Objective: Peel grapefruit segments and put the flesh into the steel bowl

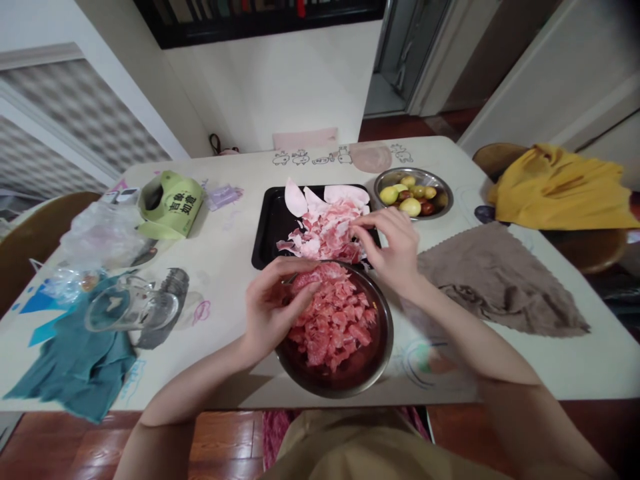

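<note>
Red pomelo flesh (340,327), broken into many pieces, fills much of a round metal bowl (383,353) at the table's front edge. Over the bowl's far left side, my left hand (273,300) is closed around a larger pomelo segment (323,275), thumb below and fingers above. My right hand (393,247) reaches over the right side of a black tray (267,230), its thumb and fingertips pinched together against a heap of pale pink membrane scraps (330,233). Whatever sits in that pinch blends into the heap. Thick white peel pieces (345,195) lie along the tray's far side.
Behind my right hand stands a metal bowl of small green and brown fruit (413,197). A brown cloth (505,280) spreads to the right. On the left are a glass pitcher (133,307) lying on a teal cloth (80,367), a green carton (173,207) and a clear plastic bag (103,233).
</note>
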### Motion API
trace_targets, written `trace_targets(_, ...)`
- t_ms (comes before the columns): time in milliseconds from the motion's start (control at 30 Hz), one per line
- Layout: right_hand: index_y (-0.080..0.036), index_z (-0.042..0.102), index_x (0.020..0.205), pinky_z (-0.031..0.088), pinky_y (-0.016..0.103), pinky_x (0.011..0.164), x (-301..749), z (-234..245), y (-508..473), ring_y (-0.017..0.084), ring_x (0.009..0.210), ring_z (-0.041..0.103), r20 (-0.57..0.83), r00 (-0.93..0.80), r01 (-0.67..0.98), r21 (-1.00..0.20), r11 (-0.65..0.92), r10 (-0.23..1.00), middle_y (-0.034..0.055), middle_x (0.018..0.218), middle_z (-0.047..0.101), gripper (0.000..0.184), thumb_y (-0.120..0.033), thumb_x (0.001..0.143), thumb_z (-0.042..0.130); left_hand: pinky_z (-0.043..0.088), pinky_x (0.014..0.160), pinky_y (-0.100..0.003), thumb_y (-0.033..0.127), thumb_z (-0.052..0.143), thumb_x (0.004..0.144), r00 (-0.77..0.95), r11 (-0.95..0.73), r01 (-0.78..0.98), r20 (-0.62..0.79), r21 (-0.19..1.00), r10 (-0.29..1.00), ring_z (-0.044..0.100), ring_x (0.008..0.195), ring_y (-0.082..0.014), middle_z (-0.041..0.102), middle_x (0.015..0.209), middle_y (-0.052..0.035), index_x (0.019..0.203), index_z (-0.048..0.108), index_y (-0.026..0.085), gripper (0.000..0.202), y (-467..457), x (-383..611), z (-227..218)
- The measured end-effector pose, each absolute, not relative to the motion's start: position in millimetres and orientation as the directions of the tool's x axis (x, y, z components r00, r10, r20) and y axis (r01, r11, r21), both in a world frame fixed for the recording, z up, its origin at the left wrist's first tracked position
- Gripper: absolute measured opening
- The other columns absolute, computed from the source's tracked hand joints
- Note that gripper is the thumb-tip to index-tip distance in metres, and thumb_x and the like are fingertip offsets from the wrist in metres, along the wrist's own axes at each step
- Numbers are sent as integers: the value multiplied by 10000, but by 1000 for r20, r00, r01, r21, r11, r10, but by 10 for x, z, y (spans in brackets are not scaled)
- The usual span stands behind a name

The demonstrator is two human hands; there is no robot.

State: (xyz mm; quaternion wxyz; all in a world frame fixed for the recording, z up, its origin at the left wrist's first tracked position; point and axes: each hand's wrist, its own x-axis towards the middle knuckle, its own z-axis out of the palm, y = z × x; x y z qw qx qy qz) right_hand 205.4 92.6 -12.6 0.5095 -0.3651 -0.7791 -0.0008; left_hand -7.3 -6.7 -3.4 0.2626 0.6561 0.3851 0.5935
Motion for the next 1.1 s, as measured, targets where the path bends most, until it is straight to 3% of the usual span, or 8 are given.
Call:
trace_targets(167,-226,731,984,420,438,932,2068,-293,1202,233,1005,698,631,-377,599,-392,699,677,34,1044,795,163,-159,954,586,587,896,-273,146,742,877,-38,-484,125,492,866,870,720,976,-152,748,1010,-61,1032,703,180,164,-28,-58,-30)
trace_targets(233,-234,741,983,421,455,965,2053,-225,1111,233,1016,708,648,-381,577,-391,717,660,27,1039,801,149,-176,953,607,583,883,-250,151,753,870,-50,-460,113,468,881,882,723,955,-141,753,986,-51,1014,705,183,155,-22,-59,-34)
trace_targets(433,-274,738,1017,468,419,920,1968,168,497,193,973,718,822,-359,477,-246,844,442,-33,957,807,172,-153,909,682,592,823,-222,160,787,846,-64,-418,102,425,903,903,729,936,-139,754,961,-42,995,725,196,166,-28,-71,-65)
trace_targets(567,-226,733,1048,466,411,927,1929,222,279,192,1005,706,831,-437,504,-91,859,344,-17,1015,808,165,-190,887,740,596,735,-214,149,794,838,-27,-409,143,416,901,909,718,922,-149,748,981,-52,1029,736,208,208,-68,-89,-73)
trace_targets(833,-208,733,918,462,369,934,1912,108,258,159,995,699,845,-491,551,114,826,211,-30,955,809,21,-193,916,717,609,740,-250,113,822,799,21,-527,331,552,783,833,714,873,-149,764,969,-49,1021,749,201,250,-119,-106,-76)
trace_targets(933,-214,733,866,452,358,914,1905,72,273,146,986,688,842,-526,532,214,819,122,-26,940,800,84,-180,929,690,616,755,-256,111,826,794,50,-556,358,579,750,814,714,864,-142,771,961,-41,1004,751,197,239,-125,-98,-61)
trace_targets(1000,-229,725,840,443,359,907,1895,71,291,143,953,686,851,-511,532,204,822,119,-34,917,791,94,-185,919,697,617,755,-257,111,826,794,60,-558,351,576,752,815,715,866,-142,774,967,-42,1010,752,200,244,-131,-94,-49)
trace_targets(1100,-231,695,822,437,380,900,1893,122,314,153,884,688,868,-413,546,-5,838,275,-31,878,780,90,-170,884,721,611,732,-245,114,822,800,62,-539,326,552,776,832,718,889,-150,771,982,-47,1040,751,207,267,-142,-94,-35)
